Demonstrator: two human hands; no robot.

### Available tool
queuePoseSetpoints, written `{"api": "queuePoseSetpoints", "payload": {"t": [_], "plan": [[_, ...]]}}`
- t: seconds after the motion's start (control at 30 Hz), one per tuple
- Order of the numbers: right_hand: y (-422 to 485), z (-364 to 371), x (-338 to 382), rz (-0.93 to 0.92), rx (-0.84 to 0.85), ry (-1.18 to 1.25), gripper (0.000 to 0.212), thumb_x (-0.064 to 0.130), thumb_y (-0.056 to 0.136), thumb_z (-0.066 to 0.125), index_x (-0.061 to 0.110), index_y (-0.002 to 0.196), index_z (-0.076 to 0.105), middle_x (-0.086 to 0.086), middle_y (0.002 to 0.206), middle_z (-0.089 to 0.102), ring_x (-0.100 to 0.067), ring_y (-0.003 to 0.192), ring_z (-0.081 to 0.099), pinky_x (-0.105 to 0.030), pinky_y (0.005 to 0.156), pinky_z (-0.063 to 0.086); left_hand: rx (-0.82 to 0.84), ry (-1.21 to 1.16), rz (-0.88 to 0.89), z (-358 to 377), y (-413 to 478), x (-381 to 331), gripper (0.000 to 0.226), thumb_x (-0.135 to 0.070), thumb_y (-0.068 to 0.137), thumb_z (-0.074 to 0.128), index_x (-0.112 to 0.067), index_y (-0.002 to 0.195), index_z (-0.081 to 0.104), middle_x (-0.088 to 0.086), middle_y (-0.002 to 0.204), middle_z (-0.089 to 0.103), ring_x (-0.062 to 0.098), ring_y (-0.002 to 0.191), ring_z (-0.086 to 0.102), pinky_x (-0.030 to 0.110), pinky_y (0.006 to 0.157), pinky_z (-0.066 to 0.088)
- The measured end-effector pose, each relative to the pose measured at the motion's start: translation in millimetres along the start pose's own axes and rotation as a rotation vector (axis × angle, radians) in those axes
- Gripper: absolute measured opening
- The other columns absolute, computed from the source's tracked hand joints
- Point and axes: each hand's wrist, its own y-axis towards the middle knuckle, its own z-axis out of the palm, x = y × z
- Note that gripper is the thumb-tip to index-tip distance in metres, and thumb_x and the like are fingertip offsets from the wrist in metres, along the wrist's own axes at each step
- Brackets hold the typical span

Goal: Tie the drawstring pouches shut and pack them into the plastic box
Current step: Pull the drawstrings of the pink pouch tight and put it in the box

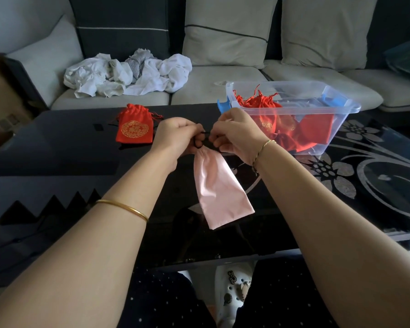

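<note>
Just beside the plastic box (pixel 341 129), my left hand (pixel 178 136) and right hand (pixel 237 136) pinch the drawstring (pixel 206 132) taut, to knot the hanging pink pouch (pixel 220 185).

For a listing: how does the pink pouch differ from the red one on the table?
The pink pouch is plain and long, held by the left hand and right hand at its dark cord. The red pouch is shorter, gold-emblemed, lying untouched on the table. Both necks are gathered.
</note>
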Motion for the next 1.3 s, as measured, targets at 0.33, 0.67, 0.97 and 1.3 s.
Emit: {"api": "queuePoseSetpoints", "payload": {"t": [0.33, 0.67, 0.97, 1.3], "plan": [[3.2, 1.3, -10.2, -0.338, -0.086, -0.297, 0.013, 0.011, 0.071, 0.077, 0.011, 0.079, 0.067, 0.015, 0.062, 0.054, 0.005, 0.054, 0.051, -0.009, 0.058, 0.040, -0.024, 0.020, 0.003, 1.4, 3.1, -1.6, 0.017, -0.010, 0.091, 0.057, -0.013, 0.076, 0.064, 0.005, 0.061, 0.060, 0.015, 0.054, 0.055, 0.023, 0.049, 0.047], [5.0, 9.7, -9.6, -0.505, -0.117, -0.538, 0.012, 0.010, 0.077, 0.071, 0.008, 0.088, 0.075, -0.003, 0.088, 0.071, -0.012, 0.083, 0.061, -0.024, 0.077, 0.049, -0.088, 0.012, -0.018, -0.6, 2.0, -1.0, 0.012, -0.009, 0.091, 0.057, -0.008, 0.083, 0.065, 0.007, 0.065, 0.061, 0.016, 0.053, 0.056, 0.023, 0.050, 0.049], [7.1, 11.1, -11.8, -0.334, -0.076, -0.468, 0.015, 0.010, 0.086, 0.058, 0.005, 0.086, 0.072, 0.000, 0.074, 0.062, -0.011, 0.069, 0.053, -0.024, 0.065, 0.044, 0.023, -0.035, 0.013, -8.5, 0.8, -9.0, 0.023, 0.009, 0.082, 0.055, -0.011, 0.094, 0.055, 0.008, 0.082, 0.056, 0.019, 0.074, 0.057, 0.024, 0.060, 0.046], [5.1, 6.6, -14.3, 0.240, 0.161, 0.615, 0.025, 0.006, 0.092, 0.053, 0.008, 0.068, 0.055, 0.001, 0.052, 0.040, -0.005, 0.038, 0.033, -0.016, 0.042, 0.026, -0.081, 0.383, 0.331, -4.3, -1.8, -5.3, 0.019, -0.001, 0.083, 0.060, -0.020, 0.079, 0.059, -0.003, 0.079, 0.059, 0.008, 0.074, 0.057, 0.012, 0.060, 0.044]]}}
